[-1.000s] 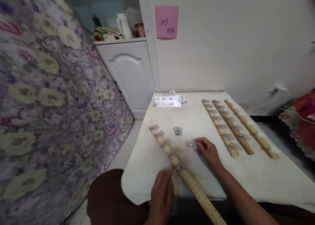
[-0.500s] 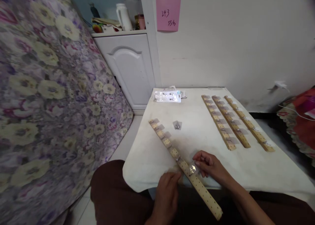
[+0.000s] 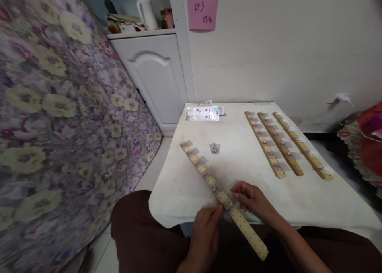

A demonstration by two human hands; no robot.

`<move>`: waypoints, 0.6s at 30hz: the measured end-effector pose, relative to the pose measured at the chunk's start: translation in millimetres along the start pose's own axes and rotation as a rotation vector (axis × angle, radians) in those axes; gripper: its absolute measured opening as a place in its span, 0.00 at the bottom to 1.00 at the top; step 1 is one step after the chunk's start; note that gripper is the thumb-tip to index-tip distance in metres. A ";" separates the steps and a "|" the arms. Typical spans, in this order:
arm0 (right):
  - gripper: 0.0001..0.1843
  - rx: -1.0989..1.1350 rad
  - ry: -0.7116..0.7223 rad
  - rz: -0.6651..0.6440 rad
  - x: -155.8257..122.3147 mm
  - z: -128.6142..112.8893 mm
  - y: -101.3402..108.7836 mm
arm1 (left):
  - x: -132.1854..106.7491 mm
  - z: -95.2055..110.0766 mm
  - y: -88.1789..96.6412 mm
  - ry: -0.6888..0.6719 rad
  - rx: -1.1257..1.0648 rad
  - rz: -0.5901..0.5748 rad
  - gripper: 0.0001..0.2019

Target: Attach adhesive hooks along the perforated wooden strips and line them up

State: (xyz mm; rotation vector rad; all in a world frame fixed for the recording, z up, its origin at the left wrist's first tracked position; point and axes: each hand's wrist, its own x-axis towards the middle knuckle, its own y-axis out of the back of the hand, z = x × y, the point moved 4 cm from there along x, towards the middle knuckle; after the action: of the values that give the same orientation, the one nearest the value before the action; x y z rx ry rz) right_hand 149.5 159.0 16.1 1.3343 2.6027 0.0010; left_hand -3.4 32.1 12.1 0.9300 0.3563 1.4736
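A long pale strip point(image 3: 247, 231) pierced with small holes lies diagonally, its near end jutting past the table's front edge. Along its far part sit several small shiny metal pieces point(image 3: 215, 189) with clear plastic flaps. My left hand point(image 3: 204, 233) is closed at the strip's left side, its thumb tip against the edge. On the other side, my right hand point(image 3: 253, 201) pinches a small clear plastic piece point(image 3: 235, 204). That piece reaches onto the strip beside a metal fitting point(image 3: 229, 206); its exact shape is hard to make out.
A loose clear piece with metal point(image 3: 214, 148) lies beyond the strip. Clear packs point(image 3: 203, 113) rest at the table's back left. Three similar filled strips point(image 3: 265, 145) lie at the right. A floral curtain point(image 3: 59, 106) hangs at left; a wall stands behind the table.
My right hand has brought the clear piece down and left onto the strip. My left thumb has come up against the strip's edge. The view has tilted slightly downward.
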 end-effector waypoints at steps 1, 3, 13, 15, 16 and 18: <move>0.05 -0.004 0.002 0.001 0.4 0.0 -0.5 | 0.1 0.0 -0.4 -0.003 0.006 -0.001 0.32; 0.04 -0.011 0.008 0.002 1.4 0.8 -1.1 | 0.5 -0.1 -1.4 -0.005 0.020 0.000 0.32; 0.04 -0.024 0.009 0.010 2.8 5.6 -1.3 | 5.0 0.0 -2.7 -0.009 0.054 -0.002 0.32; 0.04 -0.032 0.011 0.007 2.1 4.1 -1.8 | 4.3 -0.4 -3.4 -0.015 0.060 -0.003 0.32; 0.04 -0.041 0.014 0.007 1.9 3.3 -1.9 | 3.7 -0.7 -3.9 -0.017 0.062 -0.007 0.32; 0.04 -0.052 0.020 0.006 1.6 2.5 -1.9 | 2.7 -1.4 -5.0 -0.011 0.065 -0.017 0.33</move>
State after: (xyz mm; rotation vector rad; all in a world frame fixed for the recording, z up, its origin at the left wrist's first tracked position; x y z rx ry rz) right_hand 147.5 158.9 13.2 1.3314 2.5965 0.0832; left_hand -0.6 35.8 8.5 0.9844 0.4057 1.4484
